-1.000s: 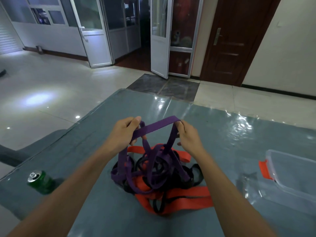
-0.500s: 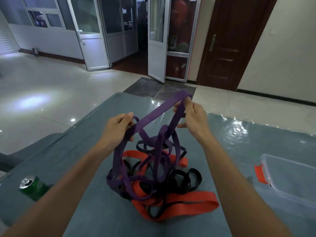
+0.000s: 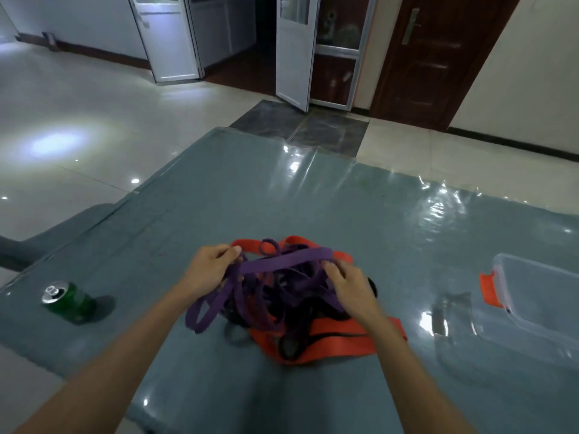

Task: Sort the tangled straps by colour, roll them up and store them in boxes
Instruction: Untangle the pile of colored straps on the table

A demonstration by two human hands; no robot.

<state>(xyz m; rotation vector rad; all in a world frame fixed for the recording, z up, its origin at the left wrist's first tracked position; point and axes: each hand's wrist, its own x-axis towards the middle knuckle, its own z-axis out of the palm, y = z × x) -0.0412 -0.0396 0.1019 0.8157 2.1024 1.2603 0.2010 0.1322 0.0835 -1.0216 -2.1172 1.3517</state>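
Observation:
A tangle of straps lies in the middle of the grey-blue table [image 3: 313, 195]: a purple strap [image 3: 282, 264] on top, an orange strap [image 3: 332, 343] underneath and a black strap [image 3: 294, 343] threaded through both. My left hand [image 3: 210, 267] pinches the purple strap at its left end. My right hand [image 3: 347, 286] grips the same strap about a hand's width to the right, low over the pile. A stretch of purple runs taut between the two hands. A purple loop hangs out at the pile's left side.
A clear plastic box [image 3: 539, 299] with an orange latch [image 3: 490, 289] sits at the right edge of the table. A green drink can [image 3: 67, 300] stands near the left edge. Beyond the table are a glossy tiled floor and doors.
Both hands have come down from raised, chest-high positions to just above the pile, still holding the purple strap. The lifted purple loops have dropped back onto the tangle.

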